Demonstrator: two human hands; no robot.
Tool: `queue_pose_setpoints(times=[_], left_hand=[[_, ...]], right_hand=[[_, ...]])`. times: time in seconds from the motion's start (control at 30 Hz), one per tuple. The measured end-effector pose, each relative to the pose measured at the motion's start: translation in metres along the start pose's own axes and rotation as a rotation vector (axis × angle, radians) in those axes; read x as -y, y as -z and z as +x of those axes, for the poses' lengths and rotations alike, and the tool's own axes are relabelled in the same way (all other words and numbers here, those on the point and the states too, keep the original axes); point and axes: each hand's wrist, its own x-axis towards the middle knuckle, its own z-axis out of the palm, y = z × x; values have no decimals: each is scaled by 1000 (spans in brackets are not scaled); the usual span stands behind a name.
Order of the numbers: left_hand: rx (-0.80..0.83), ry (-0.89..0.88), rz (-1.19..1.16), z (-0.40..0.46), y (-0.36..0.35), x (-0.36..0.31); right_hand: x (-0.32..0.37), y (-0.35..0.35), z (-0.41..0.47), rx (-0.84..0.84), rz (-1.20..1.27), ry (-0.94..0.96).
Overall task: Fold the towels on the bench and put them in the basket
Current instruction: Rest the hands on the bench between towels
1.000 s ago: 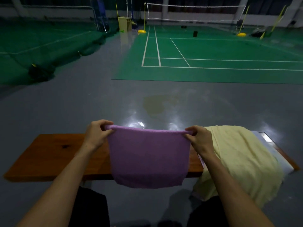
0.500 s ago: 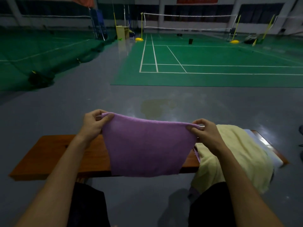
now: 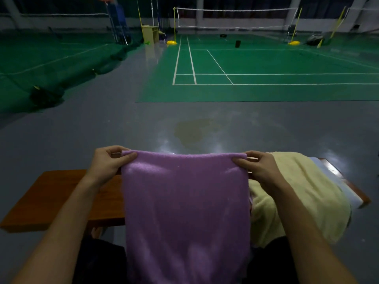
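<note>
A fuzzy purple terry towel point(image 3: 185, 212) hangs as a flat rectangle over the glossy brown wooden bench point(image 3: 51, 199). The left hand point(image 3: 105, 165) and right hand point(image 3: 259, 171) pinch its top corners. A soft pale-yellow towel point(image 3: 303, 193) lies crumpled on the bench's right end. No legible writing.

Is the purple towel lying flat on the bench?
No, the purple towel hangs in the air, pinched at its top corners by the left hand and right hand.
</note>
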Motion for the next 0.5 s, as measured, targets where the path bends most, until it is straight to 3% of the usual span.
queue_pose_setpoints(times=[0.17,0.33,0.5], left_hand=[[-40,38,149,48,-21,69],[-37,-39,357,105,-43,126],[-72,3,429,155,-54,175]], right_hand=[[-68,-31,62,-66,-109,-47],[-122,-59,125,-99,-251,-47],[-164,-77,178,-123,-358,-48]])
